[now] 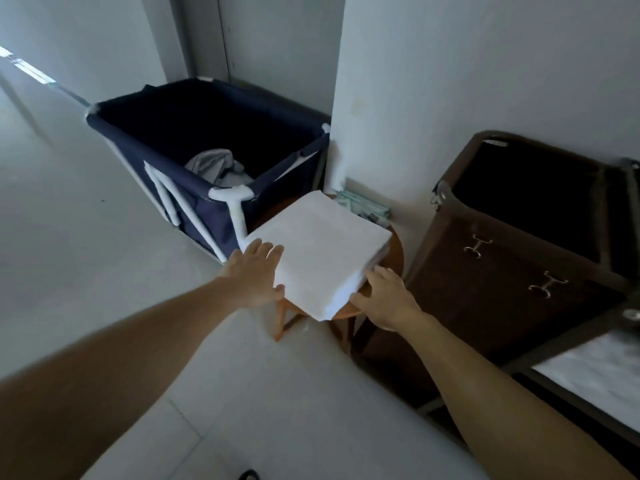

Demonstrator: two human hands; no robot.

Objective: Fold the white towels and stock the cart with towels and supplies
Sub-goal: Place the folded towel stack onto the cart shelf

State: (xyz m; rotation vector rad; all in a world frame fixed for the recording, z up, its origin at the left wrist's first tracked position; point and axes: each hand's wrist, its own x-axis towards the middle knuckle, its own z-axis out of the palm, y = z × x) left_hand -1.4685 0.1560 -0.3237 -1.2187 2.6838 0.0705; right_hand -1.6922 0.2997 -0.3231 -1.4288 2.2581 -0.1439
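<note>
- Left hand (pixel 254 275) and right hand (pixel 384 292) are flanking the folded towel stack (pixel 322 251) — fingers nearly straight, touching its edges, gripping nothing.
- Between them, the stack is overhanging the wooden stool (pixel 395 252); fingers sliding underneath would keep it square.
- The brown cart (pixel 502 265) is standing just right of the right hand.

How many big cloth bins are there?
2. A dark blue bin stands at the wall, behind and left of the wooden stool, with crumpled cloth inside. A brown bin stands right of the stool. Others may be out of view.
</note>
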